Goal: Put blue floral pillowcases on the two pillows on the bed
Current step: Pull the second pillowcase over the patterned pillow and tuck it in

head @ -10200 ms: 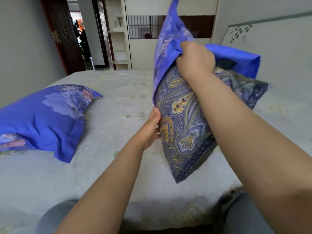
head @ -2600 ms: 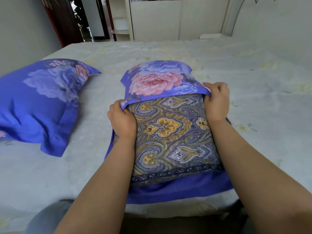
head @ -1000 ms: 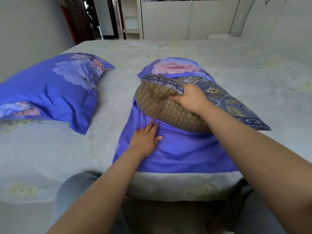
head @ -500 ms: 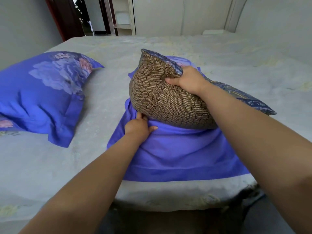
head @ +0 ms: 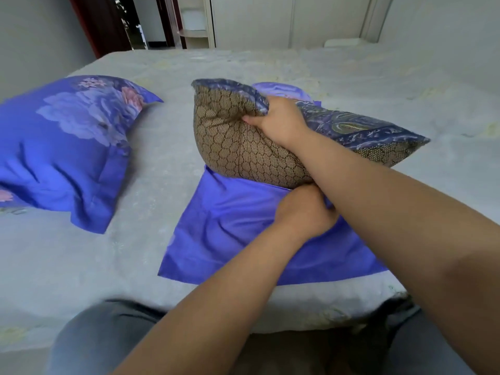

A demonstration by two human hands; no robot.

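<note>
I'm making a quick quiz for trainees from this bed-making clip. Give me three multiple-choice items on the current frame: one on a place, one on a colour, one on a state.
1. Where does the already covered pillow lie?
A. To the left on the bed
B. On the floor
C. Under the person's arm

2. What colour is the raised underside of the pillow being handled?
A. White
B. Brown with a honeycomb pattern
C. Red

3. How far is that pillow covered?
A. Fully inside its case
B. Not in a case at all
C. Far end inside, near end bare and lifted

Answers:
1 A: the covered pillow rests left on the bed.
2 B: the right hand grips the patterned pillow, showing its brown face.
3 C: the blue pillowcase lies flat beneath, with the left hand at its opening.
</note>
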